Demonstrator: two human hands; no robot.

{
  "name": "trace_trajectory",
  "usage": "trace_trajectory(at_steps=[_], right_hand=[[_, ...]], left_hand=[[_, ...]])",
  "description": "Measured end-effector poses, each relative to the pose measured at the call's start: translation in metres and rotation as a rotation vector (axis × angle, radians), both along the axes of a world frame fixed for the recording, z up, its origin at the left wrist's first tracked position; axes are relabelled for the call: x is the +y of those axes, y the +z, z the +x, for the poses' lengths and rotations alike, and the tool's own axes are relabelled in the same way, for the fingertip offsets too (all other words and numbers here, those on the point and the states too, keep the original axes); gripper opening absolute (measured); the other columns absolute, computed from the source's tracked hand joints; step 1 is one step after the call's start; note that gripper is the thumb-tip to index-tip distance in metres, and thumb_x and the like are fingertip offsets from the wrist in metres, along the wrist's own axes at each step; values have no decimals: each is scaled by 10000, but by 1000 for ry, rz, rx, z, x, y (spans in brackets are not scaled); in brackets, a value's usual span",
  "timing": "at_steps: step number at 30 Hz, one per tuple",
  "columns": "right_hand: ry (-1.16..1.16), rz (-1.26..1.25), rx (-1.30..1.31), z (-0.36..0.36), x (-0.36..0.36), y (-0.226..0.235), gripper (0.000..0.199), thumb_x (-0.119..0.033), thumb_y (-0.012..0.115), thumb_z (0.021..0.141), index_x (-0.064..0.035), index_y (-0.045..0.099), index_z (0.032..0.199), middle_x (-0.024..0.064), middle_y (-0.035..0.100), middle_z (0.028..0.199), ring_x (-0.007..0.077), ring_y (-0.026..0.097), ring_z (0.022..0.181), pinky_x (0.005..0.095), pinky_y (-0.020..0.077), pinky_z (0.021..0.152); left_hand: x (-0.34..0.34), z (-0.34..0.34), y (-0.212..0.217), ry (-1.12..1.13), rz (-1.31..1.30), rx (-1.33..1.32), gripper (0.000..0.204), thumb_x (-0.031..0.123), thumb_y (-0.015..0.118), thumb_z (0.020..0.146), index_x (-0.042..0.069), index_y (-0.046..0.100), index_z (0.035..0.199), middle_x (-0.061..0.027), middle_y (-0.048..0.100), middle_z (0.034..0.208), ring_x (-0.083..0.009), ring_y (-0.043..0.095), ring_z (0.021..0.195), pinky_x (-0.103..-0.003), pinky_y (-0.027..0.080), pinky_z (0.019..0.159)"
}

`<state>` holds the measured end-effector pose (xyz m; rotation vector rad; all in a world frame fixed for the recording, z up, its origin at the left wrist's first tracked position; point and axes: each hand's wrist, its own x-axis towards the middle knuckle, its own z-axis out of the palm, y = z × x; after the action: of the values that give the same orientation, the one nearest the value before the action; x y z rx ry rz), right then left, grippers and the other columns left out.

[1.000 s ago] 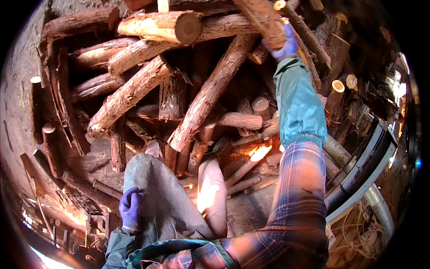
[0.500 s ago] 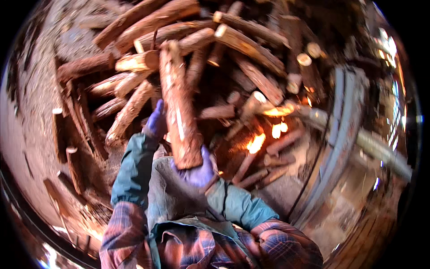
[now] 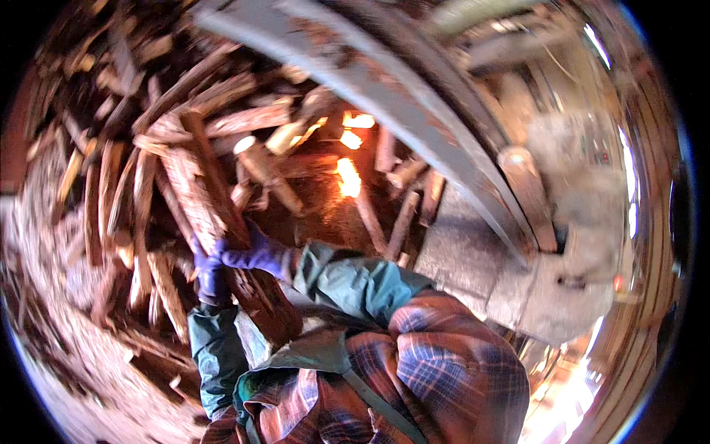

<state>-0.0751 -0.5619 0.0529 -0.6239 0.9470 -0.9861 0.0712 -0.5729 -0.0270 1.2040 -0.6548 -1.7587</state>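
Note:
A long, rough-barked log (image 3: 196, 196) slants across in front of me, its far end over the woodpile and its near end close to my apron. My left hand (image 3: 211, 277), in a purple glove, is closed against the left side of the log near its middle. My right hand (image 3: 259, 255), gloved alike, is wrapped over the log from the right. The two hands nearly meet on it. Motion blur softens the fingers, and parts of them are hidden by the bark.
Flames (image 3: 347, 177) burn just beyond my right forearm, with several thin logs around them. A short log with a pale cut end (image 3: 266, 174) lies beside the fire. The woodpile (image 3: 111, 192) fills the left. A grey metal beam (image 3: 414, 103) crosses from the top to the right, above stone-like floor slabs (image 3: 466, 259).
The view has swung round, bringing the fire and metal beam leftward. The log now tilts left and sits nearer my body. My right hand has shifted from its near end to its middle.

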Motion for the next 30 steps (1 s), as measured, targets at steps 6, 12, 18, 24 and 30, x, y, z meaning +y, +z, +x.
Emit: trace_trajectory(at_steps=[6, 12, 18, 24, 30], right_hand=[[-102, -551, 523, -229, -37, 174, 908, -303, 874, 682, 9, 385, 1381, 177, 541, 1305, 269, 532, 1195, 406, 437, 1031], [-47, -657, 923, -454, 16, 301, 1018, -223, 870, 708, 82, 244, 1452, 182, 442, 1408, 237, 445, 1283, 349, 345, 1111], [-60, -350, 1457, -576, 59, 171, 1033, -240, 887, 628, -59, 325, 1474, 162, 415, 1467, 291, 385, 1360, 413, 313, 1133], [-76, -17, 1675, -611, 98, 151, 779, -101, 801, 732, -17, 412, 1402, 159, 513, 1353, 273, 491, 1250, 388, 402, 1063], [-100, -390, 874, -253, 11, 39, 365, -108, 604, 920, 7, 529, 1258, 100, 581, 1198, 198, 564, 1070, 328, 461, 931]], left_hand=[[-31, -206, 147, -223, -415, 709, 824, -57, 508, 813, 119, 160, 1538, -194, 364, 1483, -343, 493, 1264, -455, 402, 1072], [37, -320, 203, -827, -448, 224, 550, 122, 597, 835, 84, 406, 1349, -101, 531, 1236, -239, 558, 1083, -388, 453, 961], [110, -289, 117, -1149, -178, -28, 388, 316, 652, 920, 26, 612, 1175, -38, 660, 1021, -122, 606, 915, -305, 501, 843], [127, -183, 64, -1209, -263, -524, 344, 336, 636, 872, 63, 653, 1081, -118, 691, 948, -229, 660, 888, -353, 508, 787], [143, -47, 45, -758, -17, -420, 370, 324, 648, 862, 56, 640, 1117, -144, 694, 1003, -240, 664, 922, -368, 507, 828]])
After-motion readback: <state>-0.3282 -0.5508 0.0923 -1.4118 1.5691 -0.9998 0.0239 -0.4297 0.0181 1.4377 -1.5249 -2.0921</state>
